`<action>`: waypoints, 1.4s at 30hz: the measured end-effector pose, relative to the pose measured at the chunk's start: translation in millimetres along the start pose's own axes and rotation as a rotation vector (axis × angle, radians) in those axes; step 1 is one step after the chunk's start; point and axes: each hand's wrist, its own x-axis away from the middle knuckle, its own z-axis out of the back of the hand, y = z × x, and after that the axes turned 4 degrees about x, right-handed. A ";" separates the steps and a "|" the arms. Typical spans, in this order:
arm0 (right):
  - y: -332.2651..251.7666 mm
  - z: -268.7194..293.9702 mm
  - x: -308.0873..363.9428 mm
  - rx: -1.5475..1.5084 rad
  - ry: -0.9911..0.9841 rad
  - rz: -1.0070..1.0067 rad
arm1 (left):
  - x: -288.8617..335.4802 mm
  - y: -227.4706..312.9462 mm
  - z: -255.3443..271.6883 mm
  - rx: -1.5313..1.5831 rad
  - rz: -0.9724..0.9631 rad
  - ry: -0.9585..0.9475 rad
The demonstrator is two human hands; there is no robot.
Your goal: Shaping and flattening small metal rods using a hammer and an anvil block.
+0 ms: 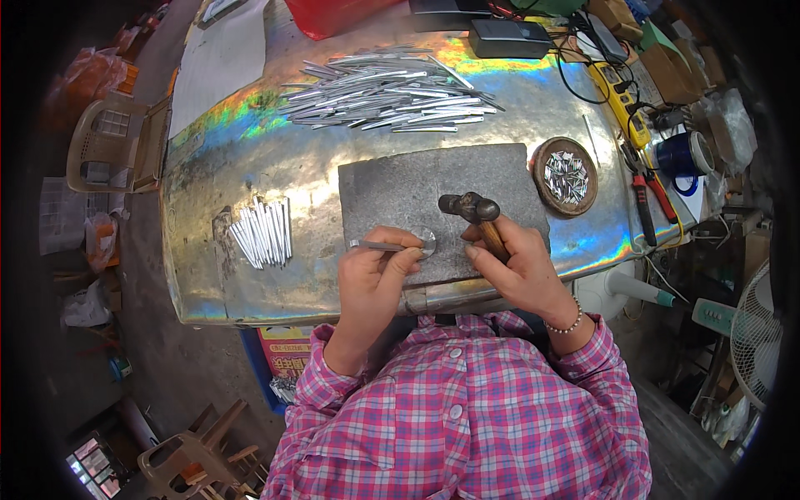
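My left hand (377, 271) pinches a thin flat metal strip (380, 246) over a dark grey slab (400, 187). Near its fingertips, a small round shiny patch (427, 242) shows on the slab. My right hand (525, 271) is wrapped round the wooden handle of a hammer (493, 240), whose dark steel head is raised above the slab, apart from the strip. To the left lies a neat bunch of silvery metal strips (264, 233). Right of the slab stands a round brown bowl (543, 193) of tiny metal pieces (567, 177).
A large heap of metal strips (383, 90) lies at the far side of the shiny table (308, 158). Pliers (640, 200), a yellow power strip (621, 104), cables and a blue mug (683, 154) crowd the right edge. A chair (117, 142) stands left, a fan (754, 333) right.
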 end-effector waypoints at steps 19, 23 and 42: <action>5.0 -1.0 -0.5 0.008 0.033 0.080 | 0.9 0.1 2.6 -0.127 -0.035 -0.037; 5.3 -1.5 -0.4 -0.009 0.036 0.082 | 0.9 0.6 0.1 -0.108 -0.041 -0.035; 3.4 -1.8 1.0 0.012 0.040 0.067 | 2.4 -4.8 -6.4 -0.188 -0.115 0.050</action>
